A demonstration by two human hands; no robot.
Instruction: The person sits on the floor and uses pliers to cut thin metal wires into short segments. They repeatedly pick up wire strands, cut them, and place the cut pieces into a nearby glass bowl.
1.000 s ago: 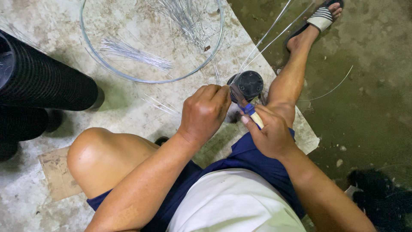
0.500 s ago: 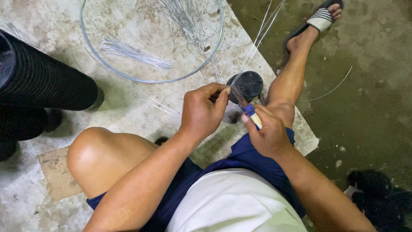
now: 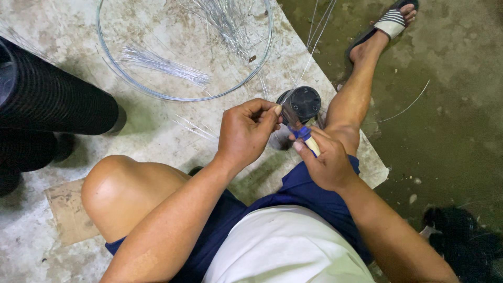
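Nearest the camera sat the person's own white shirt (image 3: pixel 285 246) and dark blue shorts (image 3: pixel 309 191), with the bare left knee (image 3: pixel 123 191) raised to the left. Above the lap, the right hand (image 3: pixel 327 162) was curled shut around a small tool with a pale handle and a blue collar (image 3: pixel 308 139), thumb laid along it. Just beside it, the left hand (image 3: pixel 246 131) had its fingertips pressed together, pinching something thin at the tool's tip; what exactly lay between them was too small to tell. Both hands met just in front of a small black round pot (image 3: pixel 301 103), which stood on the pale sheet (image 3: pixel 157 120) spread over the floor, close by the right shin. To the left, a stack of black ribbed pots (image 3: pixel 50 99) lay on its side. Farther off, a large wire hoop (image 3: pixel 183 97) rested on the sheet, with bundles of thin cut wires (image 3: pixel 162 63) inside it. Beyond the sheet's edge the greenish concrete floor (image 3: pixel 450 105) carried loose wire strands, and the right foot in a striped sandal (image 3: pixel 385 23) lay at the far end.
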